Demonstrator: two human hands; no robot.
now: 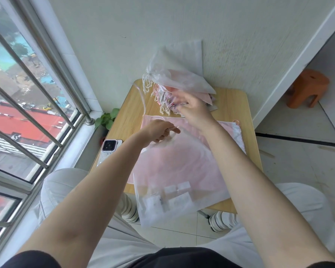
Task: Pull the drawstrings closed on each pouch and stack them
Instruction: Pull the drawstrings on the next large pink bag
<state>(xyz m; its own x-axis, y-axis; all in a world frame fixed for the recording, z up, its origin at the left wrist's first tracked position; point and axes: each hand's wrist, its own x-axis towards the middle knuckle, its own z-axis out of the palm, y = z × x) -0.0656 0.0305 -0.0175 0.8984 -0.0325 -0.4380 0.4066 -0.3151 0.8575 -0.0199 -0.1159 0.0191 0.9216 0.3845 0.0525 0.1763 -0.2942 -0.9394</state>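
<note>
left hand (159, 130) pinches drawstring (141, 97) | right hand (191, 107) on pouch stack (174, 82) (blurred)

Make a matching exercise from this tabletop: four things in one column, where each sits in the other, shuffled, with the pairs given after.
Things:
1. phone
2. orange stool
3. stack of closed pouches
4. green plant

Places:
A. far end of the table, against the wall
B. on the floor by the doorway, to the right
C. table's left edge, near the window
D. below the window sill, beside the table's left edge

Pairs: 1-C, 2-B, 3-A, 4-D
</note>
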